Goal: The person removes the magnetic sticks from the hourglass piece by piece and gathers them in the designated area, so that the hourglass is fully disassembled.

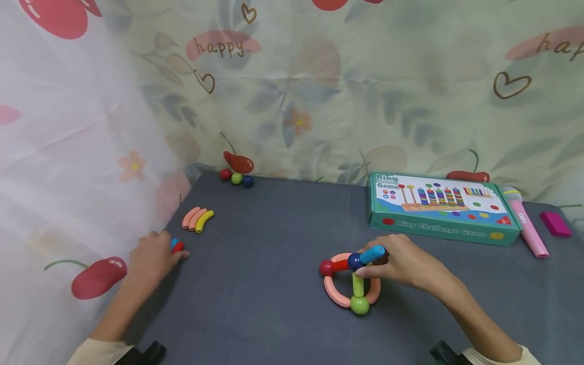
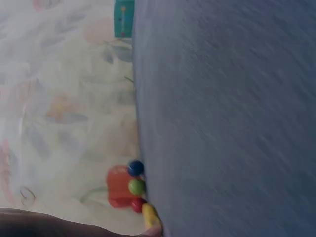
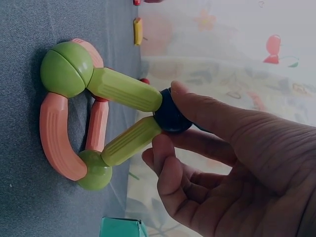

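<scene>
My right hand (image 1: 370,264) pinches a dark blue ball (image 1: 354,261) that tops a small built toy (image 1: 351,286) standing on the grey table (image 1: 274,284). A light blue rod (image 1: 372,253) sticks out by the fingers. In the right wrist view my right hand (image 3: 167,118) holds the dark blue ball (image 3: 170,117) between thumb and fingertip; two green rods (image 3: 126,89) run from it to green balls (image 3: 64,69) on a pink ring (image 3: 52,133). My left hand (image 1: 152,258) lies at the table's left edge, fingers curled around small red and blue pieces (image 1: 177,246).
A teal Ring Challenge Game box (image 1: 440,208) stands at the back right, beside a pink microphone (image 1: 526,225) and a magenta block (image 1: 555,224). Three curved pieces (image 1: 197,219) lie at the left. Red, green and blue balls (image 1: 236,178) sit at the far edge, against a floral curtain.
</scene>
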### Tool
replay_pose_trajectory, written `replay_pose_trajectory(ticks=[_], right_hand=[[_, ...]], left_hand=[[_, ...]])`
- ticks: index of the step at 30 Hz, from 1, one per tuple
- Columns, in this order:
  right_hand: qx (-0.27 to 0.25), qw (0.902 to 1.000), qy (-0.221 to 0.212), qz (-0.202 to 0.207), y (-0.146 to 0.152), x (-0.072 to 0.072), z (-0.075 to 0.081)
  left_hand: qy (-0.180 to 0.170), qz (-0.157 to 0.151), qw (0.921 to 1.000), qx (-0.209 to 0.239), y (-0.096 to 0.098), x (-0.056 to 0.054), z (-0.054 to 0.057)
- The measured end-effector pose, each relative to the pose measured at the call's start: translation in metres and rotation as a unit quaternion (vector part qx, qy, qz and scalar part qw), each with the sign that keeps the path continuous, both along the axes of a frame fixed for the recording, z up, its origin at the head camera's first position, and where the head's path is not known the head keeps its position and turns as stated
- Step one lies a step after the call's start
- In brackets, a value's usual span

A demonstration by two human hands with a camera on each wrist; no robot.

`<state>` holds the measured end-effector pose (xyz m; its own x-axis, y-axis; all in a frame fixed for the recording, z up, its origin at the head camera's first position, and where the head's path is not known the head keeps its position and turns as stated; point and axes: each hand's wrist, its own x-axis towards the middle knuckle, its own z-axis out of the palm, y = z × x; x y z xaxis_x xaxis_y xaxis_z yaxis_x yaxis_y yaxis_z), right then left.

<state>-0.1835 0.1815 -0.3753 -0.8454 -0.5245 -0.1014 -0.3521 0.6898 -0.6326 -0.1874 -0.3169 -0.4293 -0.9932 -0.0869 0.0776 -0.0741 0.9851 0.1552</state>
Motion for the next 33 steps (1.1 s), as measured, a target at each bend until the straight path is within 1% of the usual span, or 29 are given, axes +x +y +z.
replay_pose_trajectory(ticks=[2,3,4,5,6,8,9,10,12,14,15,16,17,18,19,21,24,26,29,33], right_hand=[[-0.003,1.0000,-0.003,0.002,0.001,0.000,0.000],[-0.004,1.0000,-0.003,0.003,0.001,0.000,0.000],[-0.004,1.0000,-0.004,0.003,0.001,0.000,0.000],[-0.004,1.0000,-0.005,0.003,0.001,0.000,0.001],[-0.005,1.0000,-0.006,0.003,0.001,0.000,0.001],[-0.006,1.0000,-0.006,0.004,0.000,0.000,0.001],[-0.007,0.9999,-0.008,0.003,0.000,0.000,0.001],[-0.006,0.9999,-0.008,0.005,0.000,0.001,0.001],[-0.006,0.9999,-0.011,0.010,-0.001,0.001,0.001],[-0.003,0.9997,-0.013,0.021,-0.002,0.002,0.001],[-0.002,0.9996,-0.013,0.027,-0.002,0.002,0.001],[-0.001,0.9994,-0.013,0.033,-0.003,0.002,0.001],[0.001,0.9992,-0.015,0.037,-0.004,0.002,0.002],[0.002,0.9991,-0.017,0.040,-0.004,0.002,0.002],[0.003,0.9989,-0.018,0.044,-0.005,0.002,0.003],[0.006,0.9986,-0.021,0.047,-0.007,0.002,0.003],[0.009,0.9987,-0.017,0.048,-0.008,0.002,0.004],[0.013,0.9988,-0.006,0.047,-0.007,0.002,0.005],[0.018,0.9988,0.010,0.044,-0.005,0.003,0.006],[0.023,0.9989,0.012,0.040,-0.004,0.003,0.008]], left_hand=[[0.027,-0.012,0.9994,-0.018,0.017,0.001,0.009],[0.041,-0.024,0.9985,-0.026,0.027,0.001,0.014],[0.061,-0.044,0.9968,-0.028,0.040,0.001,0.020],[0.076,-0.070,0.9944,-0.023,0.054,0.002,0.026],[0.083,-0.101,0.9914,-0.010,0.070,0.002,0.031],[0.077,-0.170,0.9820,0.026,0.104,0.003,0.041],[0.067,-0.208,0.9747,0.047,0.122,0.004,0.045],[0.053,-0.247,0.9647,0.075,0.140,0.005,0.048],[0.014,-0.316,0.9404,0.124,0.177,0.007,0.053],[-0.015,-0.378,0.9109,0.164,0.209,0.009,0.054],[-0.025,-0.404,0.8961,0.182,0.223,0.010,0.053],[-0.032,-0.426,0.8823,0.198,0.235,0.010,0.052],[-0.035,-0.440,0.8722,0.211,0.246,0.011,0.051],[-0.033,-0.450,0.8643,0.222,0.256,0.011,0.049],[-0.026,-0.457,0.8588,0.231,0.263,0.011,0.047],[-0.009,-0.456,0.8568,0.241,0.274,0.011,0.043],[0.012,-0.442,0.8585,0.259,0.281,0.011,0.037],[0.020,-0.436,0.8594,0.266,0.283,0.010,0.034],[0.028,-0.438,0.8557,0.274,0.285,0.009,0.031],[0.040,-0.439,0.8553,0.272,0.285,0.009,0.030]])
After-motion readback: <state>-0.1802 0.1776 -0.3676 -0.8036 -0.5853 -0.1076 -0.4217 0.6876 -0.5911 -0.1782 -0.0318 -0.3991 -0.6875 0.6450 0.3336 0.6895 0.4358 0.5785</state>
